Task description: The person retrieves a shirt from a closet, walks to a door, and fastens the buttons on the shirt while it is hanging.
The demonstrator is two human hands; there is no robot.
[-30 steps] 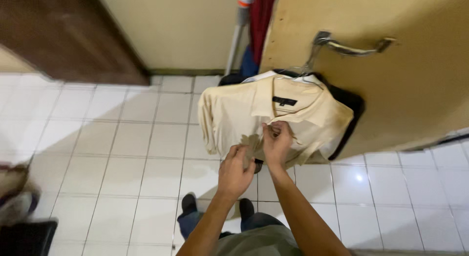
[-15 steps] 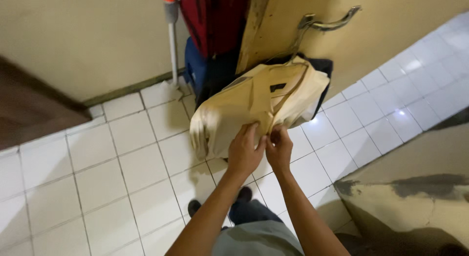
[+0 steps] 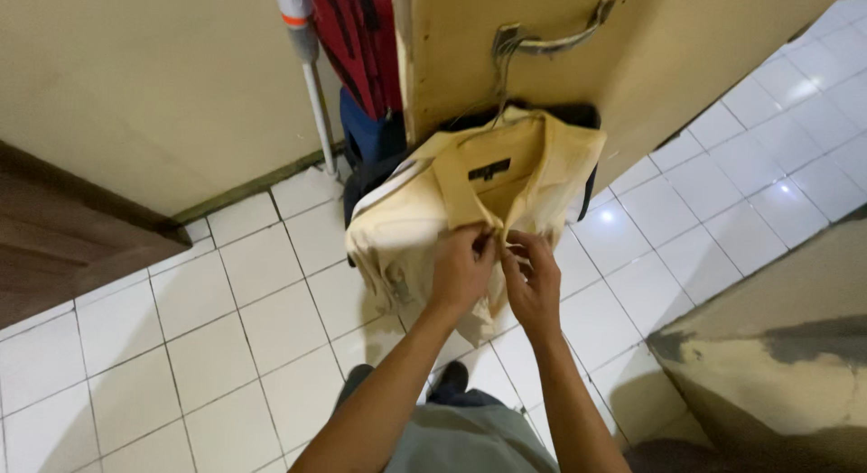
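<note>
**A:** What does the head camera show, looking down?

**B:** A cream collared shirt (image 3: 506,198) hangs on a wire hanger (image 3: 506,76) hooked over a metal door handle (image 3: 555,40) on a tan wooden door (image 3: 686,67). A dark garment (image 3: 587,121) hangs behind the shirt, its edges showing at the shoulders.

**A:** Where are the hands?

**B:** Both are raised to the shirt's front, below the collar. The left hand (image 3: 462,270) pinches the fabric at the front opening, fingers closed on the cloth. The right hand (image 3: 533,279) sits just beside it, fingers likewise closed on the opposite edge of the opening. The two hands nearly touch at the fingertips. Whether a button lies between them cannot be told.

**A:** What surrounds it?

**B:** To the left of the door, a red cloth (image 3: 357,40) hangs above a blue one (image 3: 366,139), and a white pole with an orange band (image 3: 307,67) leans against a beige wall (image 3: 153,85). The floor is white square tiles (image 3: 208,347). A dark wooden surface (image 3: 63,247) sits at the far left. At bottom, the person's grey top (image 3: 461,441) and dark footwear (image 3: 449,378) show.
</note>
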